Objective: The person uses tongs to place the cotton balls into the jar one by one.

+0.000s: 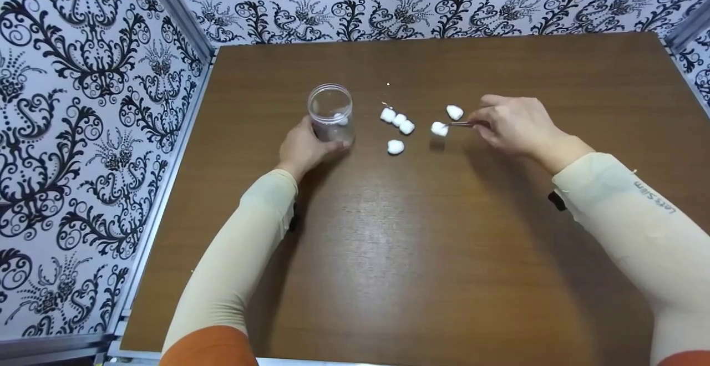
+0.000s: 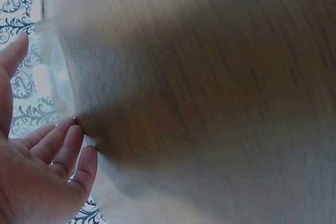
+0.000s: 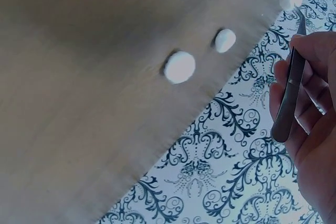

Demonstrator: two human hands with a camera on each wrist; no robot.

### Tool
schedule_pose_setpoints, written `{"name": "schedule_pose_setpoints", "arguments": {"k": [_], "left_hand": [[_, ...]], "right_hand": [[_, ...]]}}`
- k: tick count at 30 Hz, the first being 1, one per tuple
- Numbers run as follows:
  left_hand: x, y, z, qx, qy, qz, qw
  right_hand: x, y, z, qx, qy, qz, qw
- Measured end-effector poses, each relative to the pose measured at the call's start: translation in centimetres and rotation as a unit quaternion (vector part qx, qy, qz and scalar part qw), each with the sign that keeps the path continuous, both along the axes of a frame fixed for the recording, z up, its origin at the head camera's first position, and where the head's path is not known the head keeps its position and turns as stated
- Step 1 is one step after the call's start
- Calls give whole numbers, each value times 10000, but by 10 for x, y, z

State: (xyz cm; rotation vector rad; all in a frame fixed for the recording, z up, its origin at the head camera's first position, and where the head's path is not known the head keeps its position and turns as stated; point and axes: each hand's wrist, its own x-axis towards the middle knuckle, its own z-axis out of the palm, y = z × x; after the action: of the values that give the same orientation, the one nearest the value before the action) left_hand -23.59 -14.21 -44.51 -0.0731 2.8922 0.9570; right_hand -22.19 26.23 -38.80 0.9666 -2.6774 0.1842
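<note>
My left hand point(image 1: 307, 147) grips a clear plastic jar point(image 1: 330, 102) low on its side, with the thumb and fingers around it. Inside the upright, open-topped jar something white shows through the wall. My right hand point(image 1: 513, 123) pinches metal tweezers point(image 3: 290, 95) between thumb and fingers. At their tips is a white cotton ball point(image 1: 439, 128), raised over the table with its shadow below. Just behind it lies another cotton ball point(image 1: 455, 112). Between jar and tweezers, several cotton balls point(image 1: 399, 120) sit in a short row, and a single cotton ball point(image 1: 395, 147) lies nearer me.
The brown wooden table point(image 1: 366, 255) fills most of the head view. Tiny white specks point(image 1: 388, 84) lie beyond the row. Patterned walls point(image 1: 405, 5) stand along the back and left, with a metal frame post point(image 1: 177, 11) at the corner.
</note>
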Motion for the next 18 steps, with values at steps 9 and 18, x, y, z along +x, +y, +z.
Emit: {"name": "schedule_pose_setpoints", "arguments": {"k": [9,18], "left_hand": [[0,-2,-1,21,-55,-2,10000],[-1,-1,-2,28,8,-35,10000]], "right_hand": [[-15,-27,19,-43,151,249,9996],[-33,-75,49,-72,-4,393,9992]]}}
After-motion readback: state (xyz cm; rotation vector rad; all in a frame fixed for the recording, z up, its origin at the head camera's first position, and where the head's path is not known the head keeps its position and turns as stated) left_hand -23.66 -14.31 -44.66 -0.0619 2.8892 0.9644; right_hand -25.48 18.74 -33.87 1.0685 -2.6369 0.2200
